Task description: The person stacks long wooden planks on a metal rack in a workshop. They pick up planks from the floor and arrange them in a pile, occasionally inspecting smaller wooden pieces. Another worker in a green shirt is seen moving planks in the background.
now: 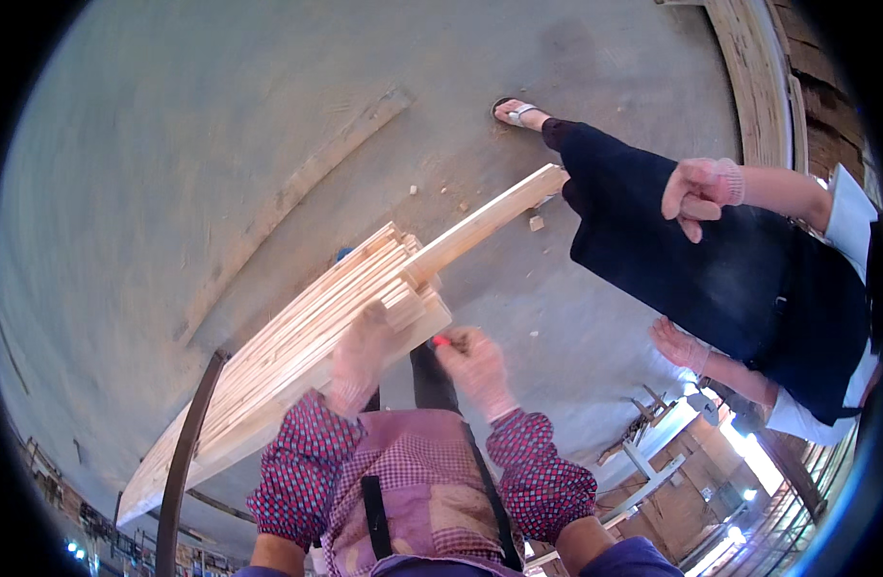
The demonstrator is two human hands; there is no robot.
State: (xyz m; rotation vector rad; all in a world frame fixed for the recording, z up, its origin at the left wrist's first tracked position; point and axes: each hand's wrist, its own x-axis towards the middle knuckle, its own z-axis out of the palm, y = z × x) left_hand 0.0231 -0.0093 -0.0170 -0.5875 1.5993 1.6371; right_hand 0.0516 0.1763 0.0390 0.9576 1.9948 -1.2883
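A stack of long pale wooden planks (297,332) runs from the lower left toward the middle, with its near end in front of me. My left hand (362,354), in a pale glove and smeared by motion, is over the planks close to that end; its fingers are not clear. Just right of the plank ends is my right hand (478,370), also gloved, with its fingers closed on a small red object (441,340) whose kind I cannot make out. One plank (490,226) sticks out past the others toward a co-worker.
A co-worker in a dark apron (711,279) stands at the right, both gloved hands off the planks. A dark metal upright (187,462) crosses the stack at the left. On the floor lie a long board (292,192) and a wood block (537,223). Timber (749,77) lies at upper right.
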